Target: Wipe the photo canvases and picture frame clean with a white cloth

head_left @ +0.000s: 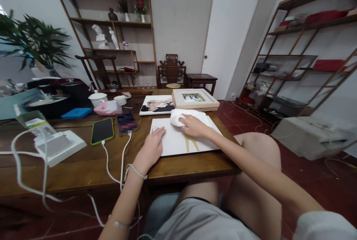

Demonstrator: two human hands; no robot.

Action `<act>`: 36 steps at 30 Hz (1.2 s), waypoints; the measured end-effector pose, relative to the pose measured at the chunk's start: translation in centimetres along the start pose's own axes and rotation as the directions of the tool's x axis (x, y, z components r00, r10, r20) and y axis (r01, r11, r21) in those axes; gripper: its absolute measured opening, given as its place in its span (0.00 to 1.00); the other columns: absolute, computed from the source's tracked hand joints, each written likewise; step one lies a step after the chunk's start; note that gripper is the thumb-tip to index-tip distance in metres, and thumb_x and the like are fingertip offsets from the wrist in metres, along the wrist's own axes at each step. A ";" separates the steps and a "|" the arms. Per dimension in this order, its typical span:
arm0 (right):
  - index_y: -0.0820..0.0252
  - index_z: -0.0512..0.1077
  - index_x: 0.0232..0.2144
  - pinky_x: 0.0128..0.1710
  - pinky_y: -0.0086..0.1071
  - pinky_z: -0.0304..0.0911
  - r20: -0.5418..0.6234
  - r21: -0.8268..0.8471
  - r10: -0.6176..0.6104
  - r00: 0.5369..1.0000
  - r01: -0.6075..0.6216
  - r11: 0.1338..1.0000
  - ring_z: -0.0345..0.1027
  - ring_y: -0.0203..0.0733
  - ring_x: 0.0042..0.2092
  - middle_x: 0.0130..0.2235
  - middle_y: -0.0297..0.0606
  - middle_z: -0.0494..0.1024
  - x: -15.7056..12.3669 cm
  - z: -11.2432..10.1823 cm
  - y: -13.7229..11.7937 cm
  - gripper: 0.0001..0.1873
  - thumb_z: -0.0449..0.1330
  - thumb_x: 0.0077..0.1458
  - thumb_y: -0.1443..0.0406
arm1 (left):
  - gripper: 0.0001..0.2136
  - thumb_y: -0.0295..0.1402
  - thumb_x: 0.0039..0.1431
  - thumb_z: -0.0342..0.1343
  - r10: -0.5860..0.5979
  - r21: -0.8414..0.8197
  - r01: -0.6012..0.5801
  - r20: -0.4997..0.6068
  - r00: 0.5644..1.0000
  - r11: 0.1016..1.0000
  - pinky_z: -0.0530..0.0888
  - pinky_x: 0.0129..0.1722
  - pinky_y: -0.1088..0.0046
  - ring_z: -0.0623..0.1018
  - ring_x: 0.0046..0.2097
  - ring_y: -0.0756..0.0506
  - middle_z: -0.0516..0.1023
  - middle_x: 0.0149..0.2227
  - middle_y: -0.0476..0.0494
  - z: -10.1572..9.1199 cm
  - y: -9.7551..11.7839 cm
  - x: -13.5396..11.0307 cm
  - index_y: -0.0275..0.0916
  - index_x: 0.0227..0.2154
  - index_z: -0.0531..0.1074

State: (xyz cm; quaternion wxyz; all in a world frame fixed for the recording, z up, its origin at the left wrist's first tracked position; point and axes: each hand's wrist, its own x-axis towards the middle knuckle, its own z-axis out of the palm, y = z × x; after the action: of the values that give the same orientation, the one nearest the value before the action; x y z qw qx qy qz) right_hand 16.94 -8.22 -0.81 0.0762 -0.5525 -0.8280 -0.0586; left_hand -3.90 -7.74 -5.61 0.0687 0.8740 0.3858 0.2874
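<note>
On the near right part of the wooden counter [178, 165], a flat white board [170, 144] lies close to the front edge. Just below the right hand [193, 125], two tan strips [192, 144] show on its face, spreading apart toward the person. The right hand has its fingers bent into a bunched white cloth [175, 116], gripping it at the board's far side. The left hand [153, 144] rests palm down on the board's left edge, fingers extended and holding nothing; a pale bracelet [138, 172] circles that wrist. Small dark marks run along the board's left side (too small to read).

Beyond the board lies a printed panel [156, 107], partly blurred out, and to its right a framed picture [193, 97] in light wood, face up. To the left of the board, a phone in a green case [102, 131] lies near a second device [127, 123], whose screen is blurred; each has a white cable plugged in. Farther left sits a white box [70, 145]. Behind the phone are a blue flat case [76, 113], a pink and white plastic bag [108, 107] and a white lidded pot [97, 99].
</note>
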 end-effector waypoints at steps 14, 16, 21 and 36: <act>0.61 0.71 0.34 0.51 0.45 0.53 0.018 0.106 -0.492 0.870 0.487 0.867 0.59 0.50 0.54 0.52 0.46 0.69 -5.1 -2.3 -6.7 0.12 0.52 0.47 0.74 | 0.18 0.26 0.59 0.37 -0.105 -0.079 0.081 -0.377 0.920 0.994 0.66 0.55 0.59 0.71 0.52 0.41 0.72 0.50 0.31 -0.8 -0.1 0.4 0.28 0.48 0.66; 0.61 0.71 0.34 0.48 0.43 0.56 0.062 0.100 -0.453 0.890 0.446 0.890 0.62 0.50 0.52 0.51 0.46 0.70 -6.0 -2.9 -6.3 0.12 0.52 0.47 0.73 | 0.19 0.28 0.61 0.37 -0.106 -0.083 0.083 -0.331 0.938 0.993 0.65 0.55 0.60 0.71 0.53 0.41 0.71 0.50 0.29 -0.8 0.2 0.4 0.26 0.48 0.67; 0.61 0.70 0.36 0.40 0.39 0.60 0.121 -0.031 -0.210 0.970 0.215 0.976 0.68 0.50 0.43 0.45 0.48 0.74 -5.3 -3.1 -3.9 0.13 0.51 0.47 0.71 | 0.19 0.33 0.62 0.37 -0.094 -0.021 0.093 -0.094 0.991 0.995 0.62 0.57 0.59 0.67 0.57 0.41 0.69 0.54 0.31 -0.5 0.5 0.2 0.29 0.50 0.65; 0.61 0.68 0.42 0.35 0.32 0.60 0.116 0.024 -0.139 0.984 0.137 0.990 0.69 0.47 0.42 0.43 0.45 0.76 6.9 -1.0 -4.5 0.15 0.49 0.52 0.67 | 0.19 0.32 0.61 0.40 -0.043 -0.003 0.043 0.077 0.996 0.999 0.62 0.57 0.59 0.66 0.57 0.40 0.68 0.54 0.32 -0.8 0.4 0.2 0.30 0.51 0.65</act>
State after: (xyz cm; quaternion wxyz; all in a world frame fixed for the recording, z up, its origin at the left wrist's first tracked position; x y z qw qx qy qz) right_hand 10.27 -3.87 1.45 0.0276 -0.4957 -0.8677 -0.0246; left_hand -3.95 -7.96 -4.73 0.0914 0.8758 0.4009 0.2529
